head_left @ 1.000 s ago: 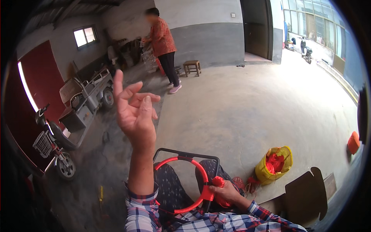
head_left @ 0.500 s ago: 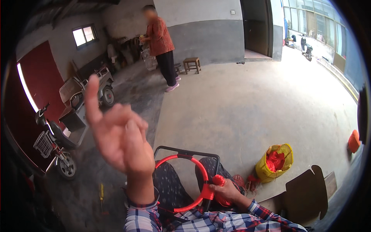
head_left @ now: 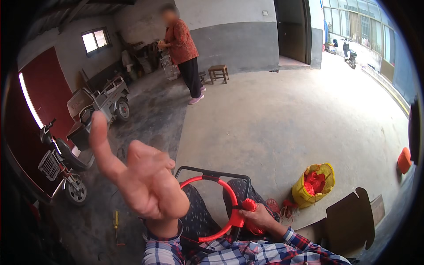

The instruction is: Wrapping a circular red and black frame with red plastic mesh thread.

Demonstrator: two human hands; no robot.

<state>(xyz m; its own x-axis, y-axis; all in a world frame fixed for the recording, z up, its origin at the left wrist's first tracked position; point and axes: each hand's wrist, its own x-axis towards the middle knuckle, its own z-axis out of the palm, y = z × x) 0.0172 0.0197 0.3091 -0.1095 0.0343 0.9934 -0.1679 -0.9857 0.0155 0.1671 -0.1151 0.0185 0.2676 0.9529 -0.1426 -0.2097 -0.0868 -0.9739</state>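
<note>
My left hand (head_left: 154,181) is raised over my lap, index finger stretched up, the other fingers curled, nothing visible in it. Low in front of me, a ring wrapped in red cord (head_left: 229,191) sits within a black tubular frame (head_left: 216,170) across my thighs. At the ring's right side, my right hand (head_left: 261,218) is closed round a bundle of red cord (head_left: 249,204), its thumb pressing near where ring and frame meet. Part of the bundle hangs below that hand. My left wrist and sleeve hide the ring's left side.
A yellow bag (head_left: 301,196) of red cord stands to my right, beside a cardboard piece (head_left: 351,221). On the floor at left lies a yellow-handled tool (head_left: 116,219). An electric bike (head_left: 66,163), a cargo tricycle (head_left: 108,104), a stool (head_left: 218,74) and a standing person (head_left: 183,48) are farther off.
My left hand has come down and a little toward me, its index finger still extended. My right hand, the ring and the cord bundle have stayed in place.
</note>
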